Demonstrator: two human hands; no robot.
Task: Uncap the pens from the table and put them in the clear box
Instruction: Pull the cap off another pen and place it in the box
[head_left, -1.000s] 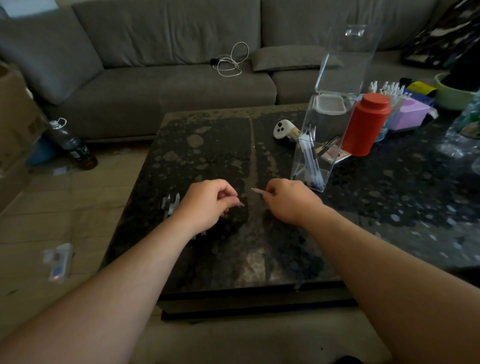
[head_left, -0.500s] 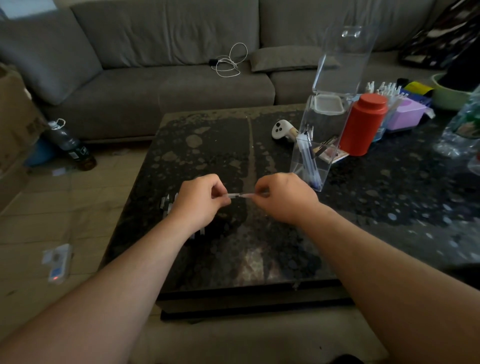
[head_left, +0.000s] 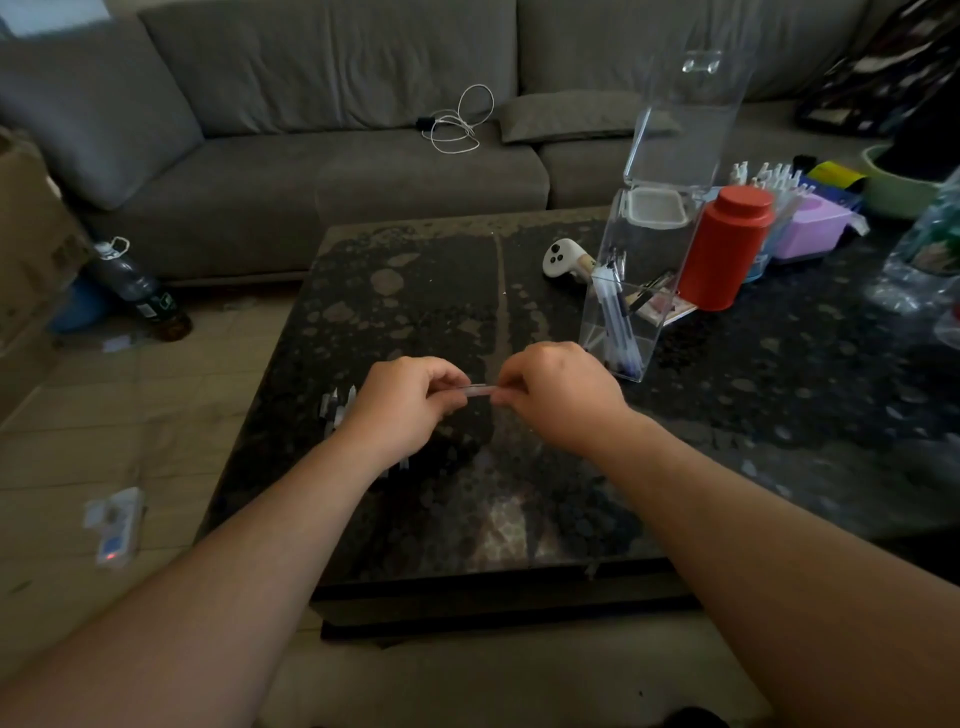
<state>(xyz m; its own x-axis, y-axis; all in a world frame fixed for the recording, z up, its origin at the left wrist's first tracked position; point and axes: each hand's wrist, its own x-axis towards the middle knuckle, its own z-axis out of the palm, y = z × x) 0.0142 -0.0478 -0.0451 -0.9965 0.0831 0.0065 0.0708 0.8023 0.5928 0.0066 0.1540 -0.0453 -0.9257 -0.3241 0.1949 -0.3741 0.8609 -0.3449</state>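
Both my hands hold one thin clear pen (head_left: 479, 389) level above the dark table (head_left: 467, 519). My left hand (head_left: 405, 402) pinches its left end and my right hand (head_left: 561, 387) pinches its right end; only a short stretch shows between my fingers. Whether the cap is on, I cannot tell. The clear box (head_left: 649, 270) stands just right of my right hand, its lid (head_left: 685, 104) raised, with several uncapped pens (head_left: 618, 327) leaning inside. A few small clear caps (head_left: 337, 408) lie on the table left of my left hand, partly hidden by my wrist.
A red canister (head_left: 727, 247) stands right behind the box, with a white controller (head_left: 563, 260), a purple tub (head_left: 810, 228) and a green bowl (head_left: 898, 189) around it. A grey sofa (head_left: 337, 171) with a white cable (head_left: 457, 122) runs behind. A bottle (head_left: 137, 286) lies on the floor left.
A second ago my hands were apart, the right holding a pen. They have come together and risen slightly, and both grip the pen between them.
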